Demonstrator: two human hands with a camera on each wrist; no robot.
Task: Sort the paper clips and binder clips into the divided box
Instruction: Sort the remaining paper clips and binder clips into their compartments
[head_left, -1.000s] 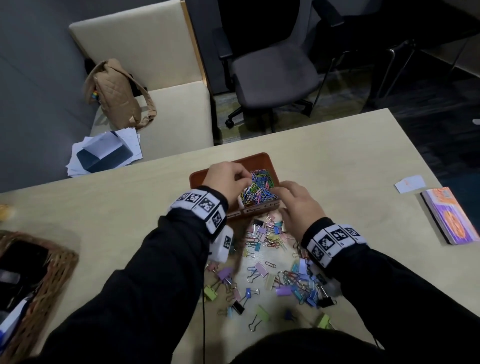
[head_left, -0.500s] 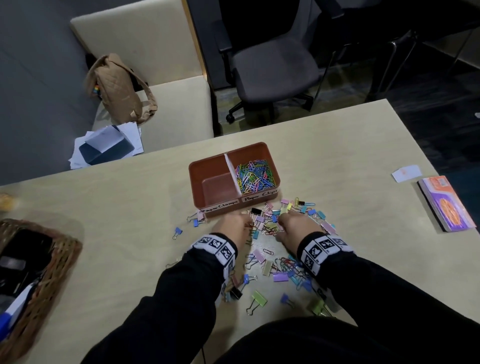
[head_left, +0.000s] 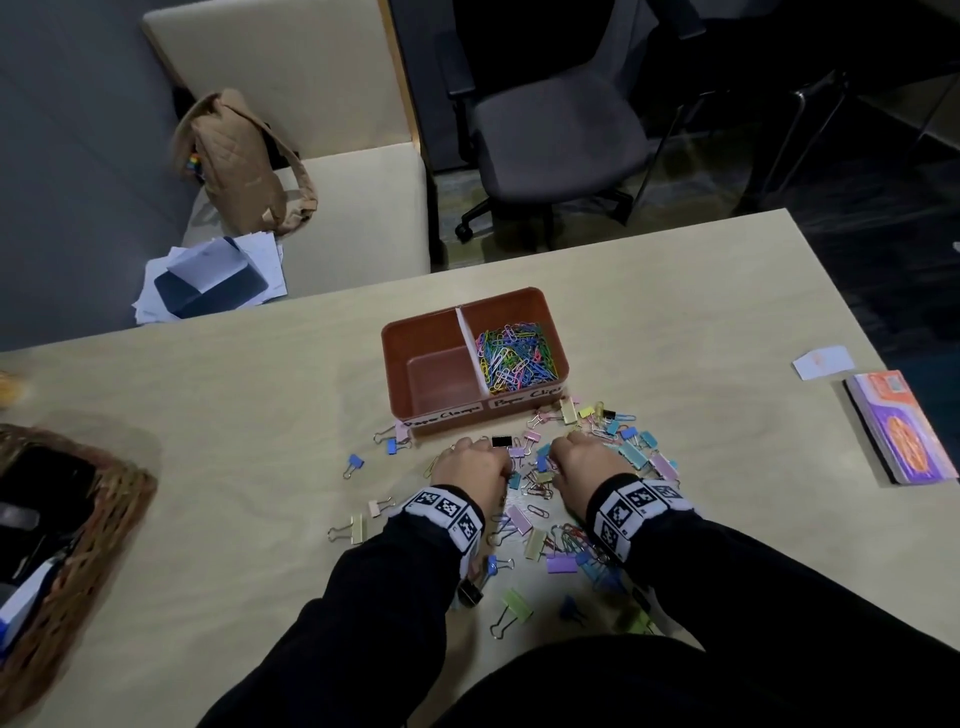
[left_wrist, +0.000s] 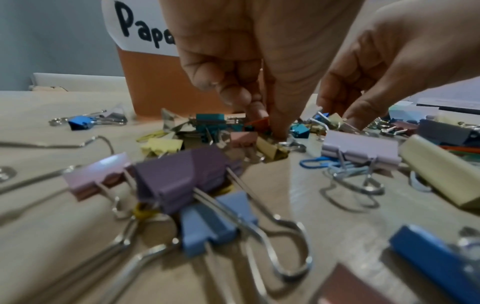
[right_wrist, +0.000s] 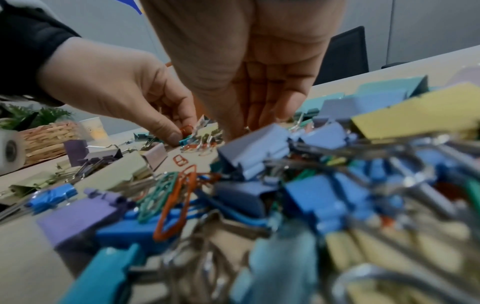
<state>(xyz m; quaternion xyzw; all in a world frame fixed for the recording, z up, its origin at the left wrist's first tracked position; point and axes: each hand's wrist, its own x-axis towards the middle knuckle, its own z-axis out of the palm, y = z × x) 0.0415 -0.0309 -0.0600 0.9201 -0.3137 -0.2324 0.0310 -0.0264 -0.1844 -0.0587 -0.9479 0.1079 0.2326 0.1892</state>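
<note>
The brown divided box (head_left: 395, 358) stands on the table. Its right compartment holds colourful paper clips (head_left: 517, 356); its left one shows bare. Just in front lies a mixed pile of binder clips (head_left: 563, 564) and loose paper clips (head_left: 537, 512). Both hands are down in that pile, side by side. My left hand (head_left: 498, 460) pinches a red paper clip (right_wrist: 186, 130) between thumb and finger, as seen in the right wrist view. My right hand (head_left: 558, 457) points its fingers (right_wrist: 259, 115) down among the clips; what its tips touch is hidden.
A wicker basket (head_left: 111, 514) sits at the table's left edge. An orange booklet (head_left: 904, 426) and a white card (head_left: 823, 361) lie at the right. Beyond the table are a cream seat with a tan bag (head_left: 244, 166), papers, and a grey office chair (head_left: 556, 140).
A second ago both hands were up at the box's paper clip compartment. They have since come back down to the pile, and the left hand now pinches a red paper clip.
</note>
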